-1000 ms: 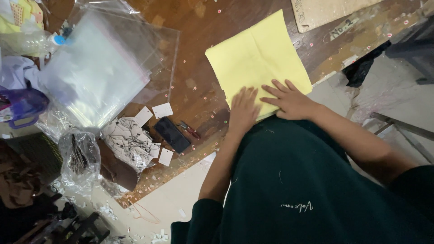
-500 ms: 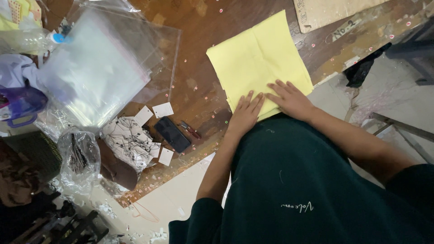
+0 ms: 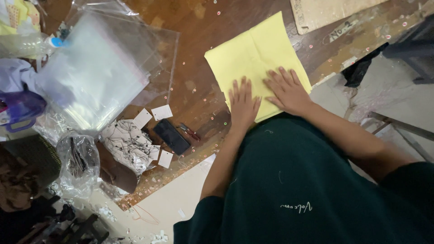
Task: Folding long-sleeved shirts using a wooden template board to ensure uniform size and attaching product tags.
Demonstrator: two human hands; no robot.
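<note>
Yellow cloth (image 3: 254, 54) is lying folded on the brown table (image 3: 199, 27), and both hands are pressing it flat, fingers spread: left hand (image 3: 243, 103) on its near edge, right hand (image 3: 285, 90) just beside. Clear bags (image 3: 97, 68) are lying well apart.

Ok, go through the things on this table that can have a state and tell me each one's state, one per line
yellow cloth: folded, lying flat
left hand: open, palm down on the cloth
right hand: open, palm down on the cloth
clear plastic bags: flat, stacked
phone: screen dark
small bag: crumpled, holding dark bits
plastic bottle: lying down, capped
</note>
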